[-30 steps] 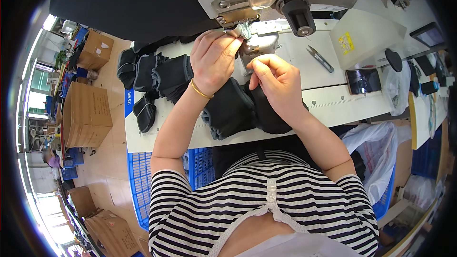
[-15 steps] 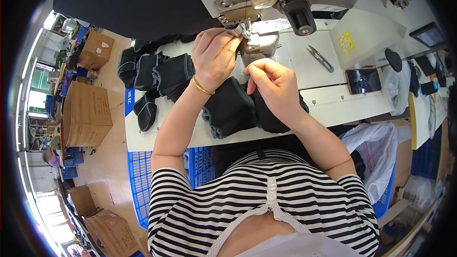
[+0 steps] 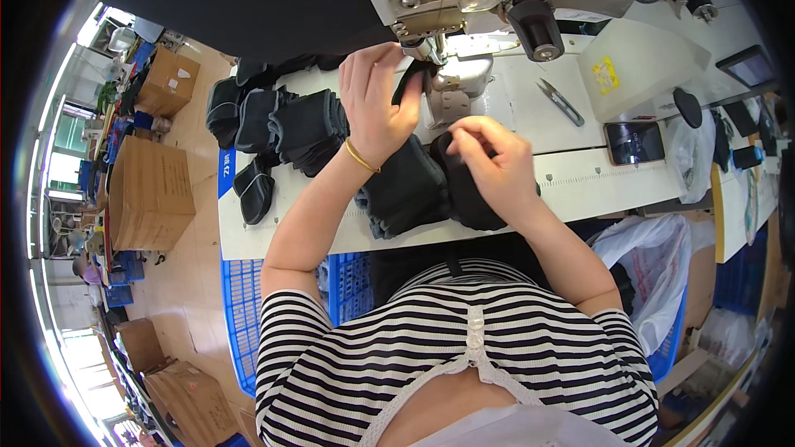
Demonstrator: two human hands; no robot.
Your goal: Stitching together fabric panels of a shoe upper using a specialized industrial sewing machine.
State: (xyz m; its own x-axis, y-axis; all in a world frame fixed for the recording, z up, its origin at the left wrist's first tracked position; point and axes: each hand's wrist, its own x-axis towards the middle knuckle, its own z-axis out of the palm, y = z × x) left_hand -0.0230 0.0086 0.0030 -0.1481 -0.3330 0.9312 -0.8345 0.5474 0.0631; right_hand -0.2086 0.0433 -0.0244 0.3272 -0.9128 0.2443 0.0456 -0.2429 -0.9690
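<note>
My left hand [image 3: 374, 103] is at the sewing machine's needle area, fingers curled round a black fabric piece [image 3: 411, 81] between thumb and fingers. The sewing machine [image 3: 426, 25] has its presser foot right by those fingertips, under a bright lamp. My right hand [image 3: 501, 167] hovers over a dark folded fabric stack [image 3: 468, 194], its fingers curled and fingertips pinched together. Whatever they hold, if anything, is too small to make out. Between my forearms lies a stack of black pieces with grey edges [image 3: 402, 190].
More bundled black pieces [image 3: 306, 128] lie at the left, with one tied bundle [image 3: 254, 194] near the table edge. Thread snips [image 3: 561, 103] and a phone [image 3: 633, 143] rest on the right. Blue baskets [image 3: 242, 314] stand below the white table [image 3: 323, 232].
My left hand's fingers have spread somewhat, and the black piece now shows between thumb and fingers. My right hand has drawn back slightly to the right, away from the needle area.
</note>
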